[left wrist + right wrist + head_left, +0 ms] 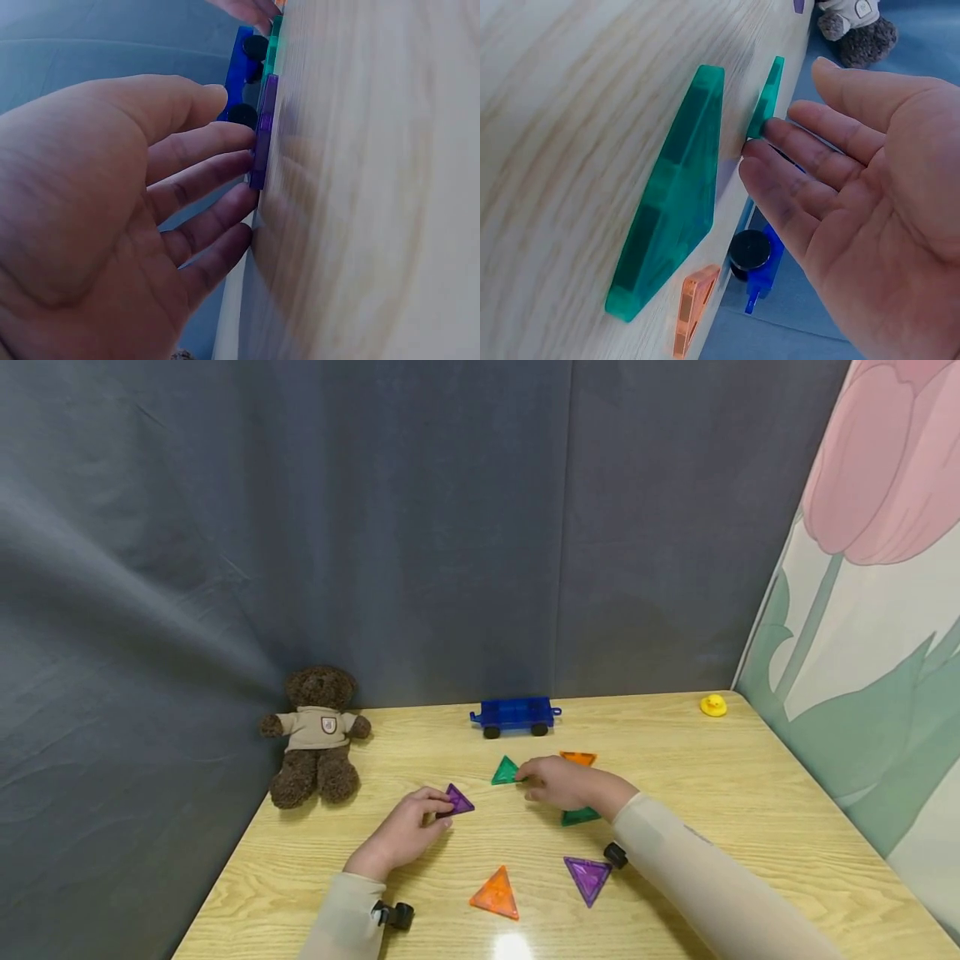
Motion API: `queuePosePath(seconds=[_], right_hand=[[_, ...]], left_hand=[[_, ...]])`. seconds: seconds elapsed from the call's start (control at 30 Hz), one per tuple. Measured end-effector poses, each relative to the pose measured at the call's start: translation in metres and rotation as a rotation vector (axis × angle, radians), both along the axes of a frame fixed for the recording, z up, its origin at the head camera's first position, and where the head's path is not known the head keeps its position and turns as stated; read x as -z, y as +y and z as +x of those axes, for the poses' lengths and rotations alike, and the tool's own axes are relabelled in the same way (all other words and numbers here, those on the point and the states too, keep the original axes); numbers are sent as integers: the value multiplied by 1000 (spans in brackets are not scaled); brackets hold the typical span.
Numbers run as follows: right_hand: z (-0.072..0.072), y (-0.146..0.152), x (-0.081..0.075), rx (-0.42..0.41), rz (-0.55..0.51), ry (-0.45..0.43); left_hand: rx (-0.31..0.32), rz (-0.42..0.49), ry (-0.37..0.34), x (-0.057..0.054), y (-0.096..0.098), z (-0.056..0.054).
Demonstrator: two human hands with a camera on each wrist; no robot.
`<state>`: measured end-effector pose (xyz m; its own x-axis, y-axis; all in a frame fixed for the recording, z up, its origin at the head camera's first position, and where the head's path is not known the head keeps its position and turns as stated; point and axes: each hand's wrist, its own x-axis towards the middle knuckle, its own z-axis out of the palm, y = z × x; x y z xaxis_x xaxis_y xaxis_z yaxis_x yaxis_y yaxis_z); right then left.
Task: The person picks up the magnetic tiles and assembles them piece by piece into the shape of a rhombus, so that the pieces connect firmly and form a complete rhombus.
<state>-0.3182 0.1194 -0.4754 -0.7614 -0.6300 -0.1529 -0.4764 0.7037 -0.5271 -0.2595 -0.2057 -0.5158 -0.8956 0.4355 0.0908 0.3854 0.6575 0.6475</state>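
Note:
Flat translucent triangle tiles lie on the table. The fingertips of my left hand (410, 827) touch a purple triangle tile (460, 801); in the left wrist view its fingers are fairly straight and the thumb stands off the tile. My right hand (562, 782) reaches over the table, its fingertips at the edge of a small green triangle tile (505, 770). The right wrist view shows those fingers extended, with the thumb apart from the tile. Another green triangle tile (671, 195) lies under my right hand and is partly hidden in the head view.
An orange tile (497, 894) and a purple tile (588, 878) lie nearer me. Another orange tile (579, 758) is behind my right hand. At the back stand a blue wheeled car base (515, 714), a brown teddy bear (318, 735) on the left and a yellow duck (713, 705) on the right.

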Motion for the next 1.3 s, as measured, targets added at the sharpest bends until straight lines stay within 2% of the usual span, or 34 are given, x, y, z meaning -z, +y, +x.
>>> queuePosePath(seconds=[0.4, 0.67, 0.97, 1.3], right_hand=[[12, 9, -3, 52, 24, 30], [12, 10, -3, 37, 30, 70], [-5, 1, -6, 58, -32, 68], [-24, -10, -5, 46, 9, 81]], left_hand=[[5, 4, -35, -2, 9, 3], [2, 6, -46, -2, 10, 5], [-4, 22, -55, -1, 9, 4], [19, 27, -35, -1, 8, 3]])
